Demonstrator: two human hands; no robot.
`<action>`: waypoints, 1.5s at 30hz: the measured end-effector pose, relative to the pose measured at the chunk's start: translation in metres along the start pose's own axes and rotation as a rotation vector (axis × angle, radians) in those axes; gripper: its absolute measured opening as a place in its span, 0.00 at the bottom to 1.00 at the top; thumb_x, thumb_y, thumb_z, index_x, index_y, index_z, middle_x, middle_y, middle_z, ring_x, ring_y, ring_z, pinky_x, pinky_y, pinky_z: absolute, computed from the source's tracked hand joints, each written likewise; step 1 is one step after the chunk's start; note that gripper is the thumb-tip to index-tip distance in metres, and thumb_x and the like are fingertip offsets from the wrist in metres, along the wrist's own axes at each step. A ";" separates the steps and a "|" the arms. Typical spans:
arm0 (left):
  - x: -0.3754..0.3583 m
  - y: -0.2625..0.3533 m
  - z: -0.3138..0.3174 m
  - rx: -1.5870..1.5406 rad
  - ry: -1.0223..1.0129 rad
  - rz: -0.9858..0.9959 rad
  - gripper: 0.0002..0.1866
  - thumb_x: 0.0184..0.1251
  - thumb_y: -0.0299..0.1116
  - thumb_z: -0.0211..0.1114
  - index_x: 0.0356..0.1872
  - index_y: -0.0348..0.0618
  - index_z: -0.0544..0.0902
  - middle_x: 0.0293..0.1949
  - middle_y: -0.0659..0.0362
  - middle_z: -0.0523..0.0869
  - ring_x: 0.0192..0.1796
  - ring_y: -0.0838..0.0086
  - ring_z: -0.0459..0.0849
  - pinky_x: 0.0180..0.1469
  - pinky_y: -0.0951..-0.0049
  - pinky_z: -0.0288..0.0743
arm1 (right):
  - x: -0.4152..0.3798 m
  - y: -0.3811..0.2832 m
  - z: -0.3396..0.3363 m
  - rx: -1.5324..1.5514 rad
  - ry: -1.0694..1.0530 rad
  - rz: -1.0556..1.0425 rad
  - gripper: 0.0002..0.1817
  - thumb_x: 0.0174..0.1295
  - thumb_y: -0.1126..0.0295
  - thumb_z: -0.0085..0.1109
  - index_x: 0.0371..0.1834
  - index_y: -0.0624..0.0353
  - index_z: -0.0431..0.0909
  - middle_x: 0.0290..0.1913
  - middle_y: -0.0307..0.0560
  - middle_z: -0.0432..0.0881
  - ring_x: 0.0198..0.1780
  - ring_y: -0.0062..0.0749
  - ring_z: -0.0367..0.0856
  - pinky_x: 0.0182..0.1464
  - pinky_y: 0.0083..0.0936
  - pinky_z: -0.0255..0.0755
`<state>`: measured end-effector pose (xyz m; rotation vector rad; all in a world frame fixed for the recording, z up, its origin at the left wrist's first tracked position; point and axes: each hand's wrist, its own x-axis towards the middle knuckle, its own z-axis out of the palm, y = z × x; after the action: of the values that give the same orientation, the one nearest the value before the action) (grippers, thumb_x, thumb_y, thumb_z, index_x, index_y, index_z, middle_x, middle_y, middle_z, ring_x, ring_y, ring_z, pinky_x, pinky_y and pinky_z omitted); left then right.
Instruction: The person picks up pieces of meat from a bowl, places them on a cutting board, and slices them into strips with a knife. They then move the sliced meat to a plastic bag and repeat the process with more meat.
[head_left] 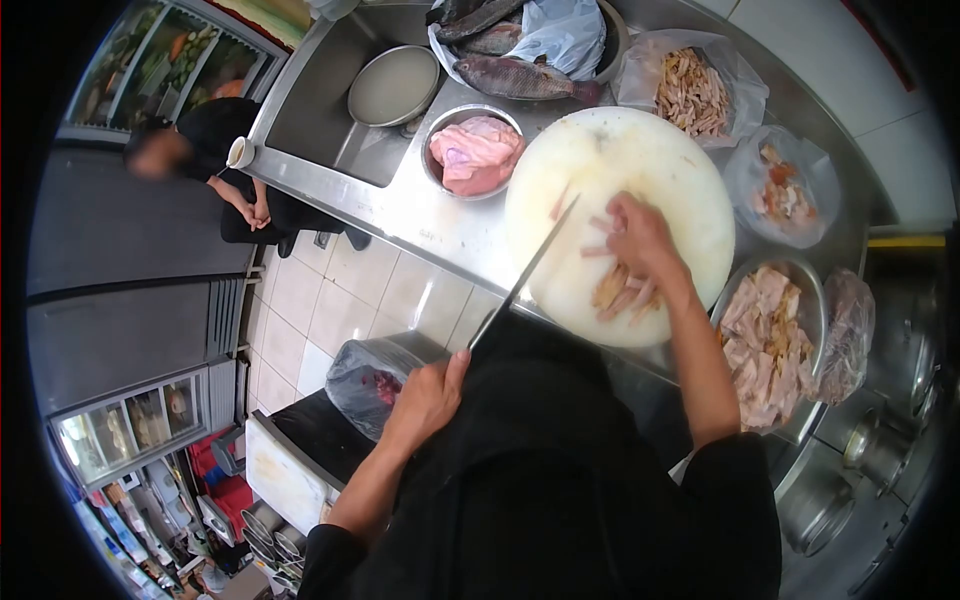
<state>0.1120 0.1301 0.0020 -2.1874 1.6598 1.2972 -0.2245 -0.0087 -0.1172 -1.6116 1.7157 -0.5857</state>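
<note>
Gripping a knife [525, 268] by its handle, our left hand [432, 398] is closed in front of the dark clothing, the blade slanting upward so that its tip lies over the round white cutting board [700, 190]. We see the right hand [642, 240] above the middle of this board, its fingers bent and slightly spread; blur keeps us from telling whether it grips any of the meat strips [625, 297]. These lie on the board in a small pile below that hand, with others beside its fingertips. Farther out, we note a metal bowl [428, 165] of pink meat [475, 155] just left of the board, whole fish [520, 80] above, a clear bag of cut pieces [690, 92] at upper right, and sliced meat [760, 330] at lower right. A round metal basin [395, 90] rests in the sink [305, 110]; beyond the counter we find a seated person [215, 120].
</note>
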 end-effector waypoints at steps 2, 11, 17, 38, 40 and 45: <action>0.006 -0.003 0.002 -0.027 0.020 0.016 0.37 0.84 0.57 0.47 0.31 0.27 0.84 0.35 0.26 0.82 0.49 0.29 0.81 0.53 0.41 0.73 | 0.008 0.011 0.001 0.036 -0.070 0.000 0.10 0.53 0.76 0.66 0.40 0.60 0.84 0.35 0.50 0.84 0.43 0.47 0.84 0.48 0.39 0.78; 0.010 -0.001 0.003 -0.177 0.008 -0.035 0.41 0.84 0.60 0.44 0.30 0.25 0.83 0.31 0.27 0.81 0.46 0.29 0.81 0.52 0.45 0.74 | 0.006 -0.039 -0.014 0.182 -0.350 -0.263 0.08 0.62 0.74 0.67 0.43 0.59 0.89 0.44 0.51 0.88 0.53 0.46 0.84 0.58 0.38 0.76; 0.004 0.000 0.002 -0.142 0.029 -0.014 0.42 0.85 0.60 0.43 0.29 0.25 0.82 0.31 0.27 0.81 0.45 0.28 0.81 0.52 0.44 0.74 | -0.010 -0.039 0.019 0.116 0.058 -0.513 0.10 0.57 0.78 0.69 0.43 0.59 0.90 0.46 0.50 0.87 0.56 0.49 0.83 0.61 0.39 0.77; -0.018 -0.014 0.022 0.319 0.047 0.232 0.30 0.86 0.49 0.49 0.36 0.29 0.86 0.31 0.29 0.84 0.36 0.32 0.85 0.39 0.41 0.79 | -0.033 -0.017 0.053 -0.003 0.348 -0.484 0.05 0.56 0.81 0.69 0.35 0.63 0.89 0.42 0.50 0.90 0.47 0.46 0.88 0.49 0.37 0.83; 0.011 -0.010 0.042 0.517 0.187 0.554 0.28 0.86 0.46 0.49 0.36 0.30 0.85 0.28 0.32 0.84 0.31 0.34 0.84 0.32 0.41 0.78 | -0.031 -0.018 0.053 0.023 0.331 -0.466 0.06 0.55 0.80 0.70 0.36 0.63 0.89 0.45 0.51 0.90 0.47 0.46 0.88 0.49 0.38 0.84; 0.017 0.046 0.004 0.127 0.038 0.116 0.44 0.84 0.63 0.40 0.31 0.26 0.85 0.33 0.26 0.84 0.47 0.27 0.83 0.52 0.40 0.75 | -0.043 -0.024 0.024 0.103 0.219 -0.331 0.11 0.52 0.82 0.68 0.39 0.62 0.90 0.49 0.51 0.87 0.51 0.46 0.85 0.53 0.36 0.81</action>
<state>0.0723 0.1016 0.0058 -2.0836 1.8538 1.1474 -0.1910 0.0340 -0.1070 -1.8246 1.5468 -1.0279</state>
